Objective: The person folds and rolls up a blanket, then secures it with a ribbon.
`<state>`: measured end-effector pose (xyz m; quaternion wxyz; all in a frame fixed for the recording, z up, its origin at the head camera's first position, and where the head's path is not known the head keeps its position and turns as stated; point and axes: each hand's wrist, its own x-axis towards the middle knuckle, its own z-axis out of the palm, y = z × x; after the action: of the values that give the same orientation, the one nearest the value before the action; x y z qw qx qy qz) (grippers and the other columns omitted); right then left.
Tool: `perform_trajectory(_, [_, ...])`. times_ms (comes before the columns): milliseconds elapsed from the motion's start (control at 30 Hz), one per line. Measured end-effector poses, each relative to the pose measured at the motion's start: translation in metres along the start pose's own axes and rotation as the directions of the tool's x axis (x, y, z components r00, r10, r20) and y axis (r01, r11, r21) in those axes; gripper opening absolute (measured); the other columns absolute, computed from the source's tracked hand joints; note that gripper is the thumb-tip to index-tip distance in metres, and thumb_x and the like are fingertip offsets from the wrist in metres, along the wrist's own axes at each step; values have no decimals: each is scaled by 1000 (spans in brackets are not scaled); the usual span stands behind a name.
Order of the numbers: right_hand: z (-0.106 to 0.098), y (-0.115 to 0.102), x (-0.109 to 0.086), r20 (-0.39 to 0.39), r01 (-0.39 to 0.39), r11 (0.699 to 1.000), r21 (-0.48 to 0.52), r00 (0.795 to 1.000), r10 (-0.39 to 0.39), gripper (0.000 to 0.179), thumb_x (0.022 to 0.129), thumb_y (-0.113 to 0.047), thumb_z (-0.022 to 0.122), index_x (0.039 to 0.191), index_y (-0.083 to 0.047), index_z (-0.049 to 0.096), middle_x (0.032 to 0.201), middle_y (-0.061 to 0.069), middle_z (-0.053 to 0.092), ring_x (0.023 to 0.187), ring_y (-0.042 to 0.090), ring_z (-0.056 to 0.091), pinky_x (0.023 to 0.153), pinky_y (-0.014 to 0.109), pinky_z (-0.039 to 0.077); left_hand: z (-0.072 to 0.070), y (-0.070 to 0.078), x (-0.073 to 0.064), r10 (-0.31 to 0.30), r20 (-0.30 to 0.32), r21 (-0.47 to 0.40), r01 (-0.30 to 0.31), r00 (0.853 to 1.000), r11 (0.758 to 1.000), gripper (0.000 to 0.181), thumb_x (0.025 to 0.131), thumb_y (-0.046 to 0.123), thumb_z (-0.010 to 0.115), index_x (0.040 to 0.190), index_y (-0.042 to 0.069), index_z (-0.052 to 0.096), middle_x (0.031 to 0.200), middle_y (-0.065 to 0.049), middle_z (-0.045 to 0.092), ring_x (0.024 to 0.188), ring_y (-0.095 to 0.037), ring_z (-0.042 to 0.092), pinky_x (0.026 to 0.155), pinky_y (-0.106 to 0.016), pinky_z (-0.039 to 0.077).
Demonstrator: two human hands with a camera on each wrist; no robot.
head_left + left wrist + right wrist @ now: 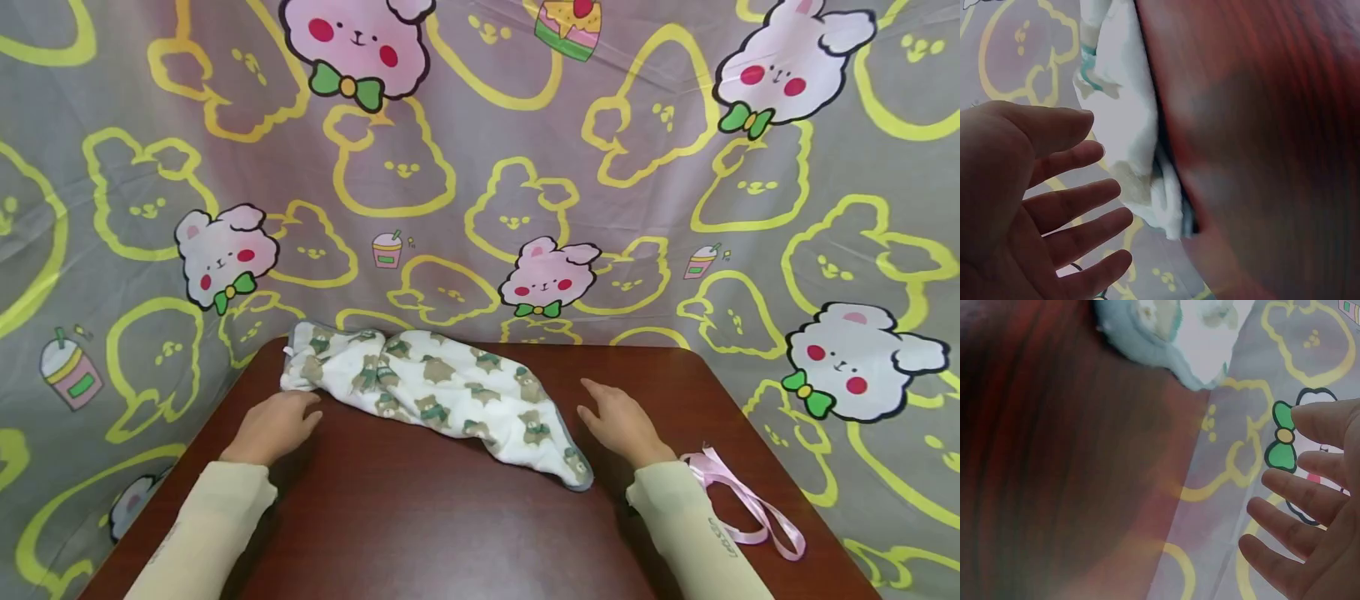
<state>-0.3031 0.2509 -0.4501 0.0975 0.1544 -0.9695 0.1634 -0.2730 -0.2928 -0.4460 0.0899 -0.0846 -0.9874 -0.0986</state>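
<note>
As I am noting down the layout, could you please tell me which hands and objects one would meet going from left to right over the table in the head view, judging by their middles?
Left hand, white bear-print cloth, right hand, pink ribbon.

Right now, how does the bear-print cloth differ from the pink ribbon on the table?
The bear-print cloth is broad and rumpled; the pink ribbon is a thin strip lying in loops.
The cloth is mostly white with brownish bears; the ribbon looks plain pink.
The cloth stretches between the left hand and right hand; the ribbon lies beside the right sleeve.
Both rest on the table, ungripped.
</note>
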Motion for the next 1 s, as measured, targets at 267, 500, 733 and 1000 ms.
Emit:
perform_trajectory(267, [10,0,-9,45,-7,1000,-12,999,7,54,92,-28,65,138,-3,52,129,19,59,114,38,57,93,55,43,1,-19,1,-76,96,-85,84,993,993,37,92,23,67,120,-1,65,115,-21,65,103,-41,61,81,-59,46])
perform_trajectory(500, [16,-1,-13,118,-6,1000,21,993,3,56,91,-34,67,136,-3,55,124,18,62,110,37,60,89,55,46,1,-28,1,-146,160,-78,160,976,984,43,93,26,66,125,-1,61,121,-25,61,106,-42,59,83,-60,45])
perform_trajectory(733, [14,0,-16,166,-41,999,31,985,36,55,89,-35,70,133,-4,57,106,11,68,97,29,64,82,51,49,-5,-33,9,-146,169,-80,161,975,984,44,92,27,66,124,-4,61,118,-25,62,103,-41,60,82,-59,46])
perform_trajectory(1000, [15,-14,-16,254,-12,998,54,967,-2,48,83,-37,75,117,-5,65,85,-1,65,80,17,59,75,44,49,-4,-61,21,-149,181,-176,181,972,968,50,95,23,61,126,-15,51,117,-33,58,105,-46,57,84,-58,45])
